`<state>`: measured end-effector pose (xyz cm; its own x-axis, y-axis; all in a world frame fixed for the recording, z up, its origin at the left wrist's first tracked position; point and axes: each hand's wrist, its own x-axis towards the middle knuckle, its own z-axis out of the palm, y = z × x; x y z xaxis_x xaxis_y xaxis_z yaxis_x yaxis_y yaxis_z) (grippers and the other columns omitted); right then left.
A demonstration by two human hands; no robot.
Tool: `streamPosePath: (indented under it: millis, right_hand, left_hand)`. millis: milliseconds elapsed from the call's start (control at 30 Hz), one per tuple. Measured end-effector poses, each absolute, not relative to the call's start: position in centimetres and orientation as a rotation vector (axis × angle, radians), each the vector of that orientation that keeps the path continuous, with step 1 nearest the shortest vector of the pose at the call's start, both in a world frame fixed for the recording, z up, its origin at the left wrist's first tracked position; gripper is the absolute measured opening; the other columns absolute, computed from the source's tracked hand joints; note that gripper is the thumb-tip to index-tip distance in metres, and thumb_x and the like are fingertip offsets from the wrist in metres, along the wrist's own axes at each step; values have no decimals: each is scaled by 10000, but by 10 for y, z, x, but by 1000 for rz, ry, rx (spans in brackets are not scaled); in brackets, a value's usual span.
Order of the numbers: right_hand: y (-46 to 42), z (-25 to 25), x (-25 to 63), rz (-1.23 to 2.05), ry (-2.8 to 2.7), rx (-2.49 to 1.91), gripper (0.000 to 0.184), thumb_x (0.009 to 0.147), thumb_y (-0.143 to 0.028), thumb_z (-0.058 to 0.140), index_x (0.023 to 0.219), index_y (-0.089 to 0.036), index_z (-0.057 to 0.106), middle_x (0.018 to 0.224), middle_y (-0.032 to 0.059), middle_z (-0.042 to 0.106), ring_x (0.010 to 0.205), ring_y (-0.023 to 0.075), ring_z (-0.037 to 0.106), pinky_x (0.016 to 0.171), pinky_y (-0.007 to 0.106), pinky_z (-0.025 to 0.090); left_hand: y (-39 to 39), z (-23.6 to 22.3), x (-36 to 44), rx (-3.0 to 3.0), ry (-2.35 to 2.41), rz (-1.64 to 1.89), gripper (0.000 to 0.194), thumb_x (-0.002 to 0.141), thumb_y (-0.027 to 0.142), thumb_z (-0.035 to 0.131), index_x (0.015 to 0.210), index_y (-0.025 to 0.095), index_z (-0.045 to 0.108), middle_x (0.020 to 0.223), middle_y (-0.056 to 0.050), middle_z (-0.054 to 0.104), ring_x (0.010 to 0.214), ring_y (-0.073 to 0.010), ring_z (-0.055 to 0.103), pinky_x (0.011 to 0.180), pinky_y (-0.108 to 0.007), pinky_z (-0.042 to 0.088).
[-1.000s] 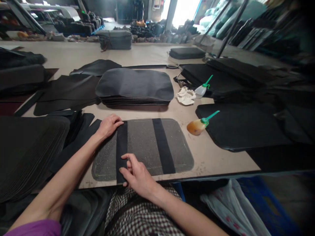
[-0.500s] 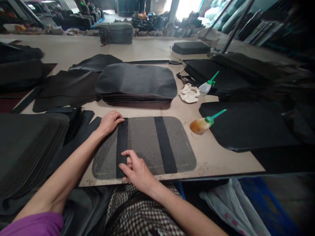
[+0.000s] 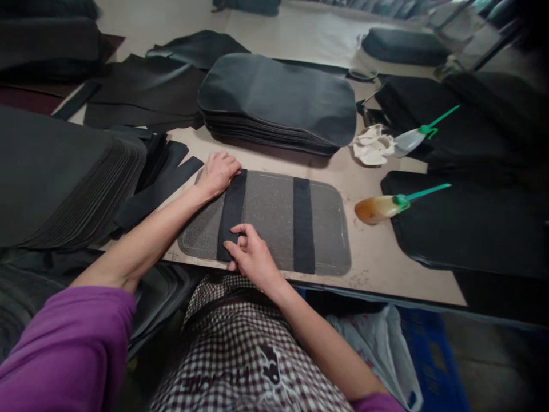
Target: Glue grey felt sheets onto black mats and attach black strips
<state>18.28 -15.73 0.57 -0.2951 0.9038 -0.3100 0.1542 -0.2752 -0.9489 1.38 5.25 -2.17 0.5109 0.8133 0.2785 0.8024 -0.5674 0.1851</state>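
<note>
A grey rounded panel point(image 3: 270, 220) lies flat at the table's front edge, its surface speckled. Two black strips cross it from back to front: the left strip point(image 3: 234, 200) and the right strip point(image 3: 303, 223). My left hand point(image 3: 221, 173) is at the far end of the left strip, fingers bent together and pressed onto its edge; the fingertips are partly hidden. Over the near end of that same strip, my right hand point(image 3: 252, 252) touches it lightly, thumb and index finger apart and the other fingers curled.
Behind the panel rises a stack of black rounded pieces point(image 3: 278, 97). To the right are an amber squeeze bottle point(image 3: 377, 209), a whitish bottle point(image 3: 409, 140) and a crumpled cloth point(image 3: 373, 146). Loose black strips point(image 3: 158, 191) and a tall stack of dark sheets point(image 3: 55, 177) flank my left arm.
The view has tilted down and shifted, so the table items appear higher and farther right. Both hands stay at the two ends of the left strip with little visible change.
</note>
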Motion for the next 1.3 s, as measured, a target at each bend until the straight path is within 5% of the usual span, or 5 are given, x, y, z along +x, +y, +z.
streamPosePath:
  millis: [233,533,900,1067,1300]
  right_hand:
    - [-155,4,174,1710,-1366,-1269,270,934,-375,627,1115,-249,470,575,-145,475,455,120,614,433,179,359]
    - [-155,19,182,1028,-2186,-1663,192,1000,-259,632,1177,-207,580,817,28,720,804,218,712,726,281,438]
    - [-176,18,179,468,-2652,-1484,159,1021,-185,491,1138,-192,598,995,74,791,843,220,761,671,286,519]
    - [-189,14,216,451,-2528,-1347,119,1013,-278,546,1026,-213,645,998,18,793,872,177,751,617,254,475]
    - [-221,11,362,348,-1838,-1566,227,1073,-295,483,1144,-222,686,1116,41,786,982,167,747,882,264,541]
  left_hand:
    - [24,-16,6,2764,1460,475,399,1057,441,448,1170,200,745,1117,-146,732,1098,-320,537,948,-492,347]
    - [9,-18,4,2738,1509,445,414,1053,448,458,1282,194,691,1258,-157,717,1181,-337,535,983,-496,342]
    - [11,-16,9,2675,1615,366,462,1054,517,412,1276,213,681,1280,-139,696,1255,-341,502,1032,-472,331]
    - [23,-17,12,2665,1644,348,541,1072,532,352,1221,143,699,1309,-151,630,1250,-324,458,1032,-482,354]
    - [34,-7,24,2559,1733,383,606,1033,593,391,1110,94,725,1410,-186,518,1292,-363,389,1063,-639,342]
